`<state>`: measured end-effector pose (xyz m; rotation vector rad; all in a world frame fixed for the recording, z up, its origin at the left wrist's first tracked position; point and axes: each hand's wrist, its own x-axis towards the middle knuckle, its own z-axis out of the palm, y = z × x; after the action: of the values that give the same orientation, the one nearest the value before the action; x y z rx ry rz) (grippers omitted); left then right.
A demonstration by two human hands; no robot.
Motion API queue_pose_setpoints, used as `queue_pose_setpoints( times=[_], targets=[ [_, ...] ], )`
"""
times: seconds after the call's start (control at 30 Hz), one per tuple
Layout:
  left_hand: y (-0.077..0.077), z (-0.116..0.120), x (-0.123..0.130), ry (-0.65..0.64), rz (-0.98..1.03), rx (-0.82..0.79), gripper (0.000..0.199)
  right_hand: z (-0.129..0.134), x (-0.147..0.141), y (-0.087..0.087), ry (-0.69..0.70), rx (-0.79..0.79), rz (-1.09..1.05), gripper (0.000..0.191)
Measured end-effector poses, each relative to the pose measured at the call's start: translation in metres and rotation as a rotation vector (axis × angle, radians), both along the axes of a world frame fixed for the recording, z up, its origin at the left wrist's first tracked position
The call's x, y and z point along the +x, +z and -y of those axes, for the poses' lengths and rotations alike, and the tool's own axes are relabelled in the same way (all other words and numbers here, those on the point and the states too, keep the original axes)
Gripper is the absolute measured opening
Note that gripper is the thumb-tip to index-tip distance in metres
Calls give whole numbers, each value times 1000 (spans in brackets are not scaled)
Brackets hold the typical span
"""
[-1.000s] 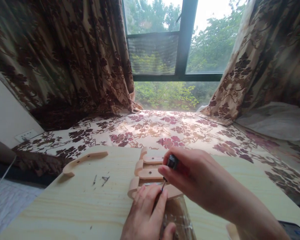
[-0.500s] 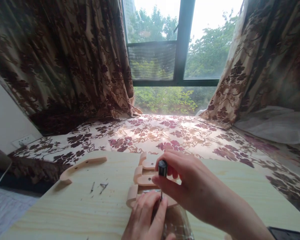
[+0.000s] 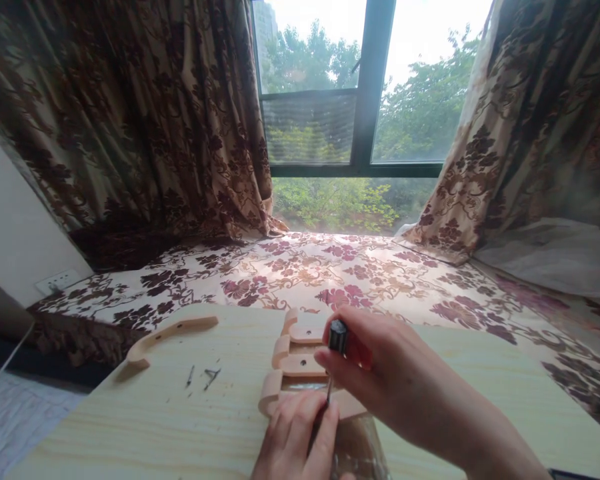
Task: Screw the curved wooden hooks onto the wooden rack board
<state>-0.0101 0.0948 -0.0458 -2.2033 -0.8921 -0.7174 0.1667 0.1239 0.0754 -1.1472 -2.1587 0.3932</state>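
Observation:
My right hand (image 3: pixel 370 360) grips the black handle of a screwdriver (image 3: pixel 338 335), which stands upright with its thin shaft pointing down. The shaft's tip ends between the fingers of my left hand (image 3: pixel 300 433), which press on the nearest curved wooden hook (image 3: pixel 271 393). Whether those fingers also hold a screw is hidden. Two more wooden hooks, a middle one (image 3: pixel 293 362) and a far one (image 3: pixel 307 332), lie in a row beyond it, each showing a dark screw hole or screw head. Clear plastic wrapping (image 3: pixel 365 447) lies under and beside my left hand.
Several screws (image 3: pixel 211 377) lie loose on the pale wooden board (image 3: pixel 145 427), left of the hooks. A separate curved wooden hook (image 3: pixel 173 333) rests near the board's far left edge. Beyond stretches a flowered cloth (image 3: pixel 300 263) below the window, between patterned curtains (image 3: pixel 180 133).
The view has shifted slightly, so the whole scene sits a little lower and to the right. Both hands keep their places at the nearest hook, the screwdriver still upright.

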Motion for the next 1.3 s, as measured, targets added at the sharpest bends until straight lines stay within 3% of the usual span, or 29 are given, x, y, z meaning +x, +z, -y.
queue_pose_setpoints(
  times=[0.23, 0.37, 0.53, 0.77, 0.9, 1.03, 1.3],
  targets=[
    [5, 2, 3, 0, 63, -32, 36, 3, 2, 3, 100, -25, -70, 9],
    [6, 3, 3, 2, 39, -19, 35, 0, 1, 3, 52, -15, -60, 20],
    [12, 3, 9, 9, 42, 25, 31, -5, 0, 1, -40, -7, -25, 19],
    [13, 4, 9, 5, 111, -68, 34, 4, 4, 6, 107, -23, -48, 5],
    [10, 7, 7, 4, 115, -105, 34, 1, 2, 5, 36, 3, -6, 19],
    [9, 8, 7, 4, 101, -141, 37, -3, -1, 2, -75, 38, 49, 22],
    [14, 12, 9, 7, 112, -165, 37, 3, -1, 4, 46, 12, 15, 15]
  ],
)
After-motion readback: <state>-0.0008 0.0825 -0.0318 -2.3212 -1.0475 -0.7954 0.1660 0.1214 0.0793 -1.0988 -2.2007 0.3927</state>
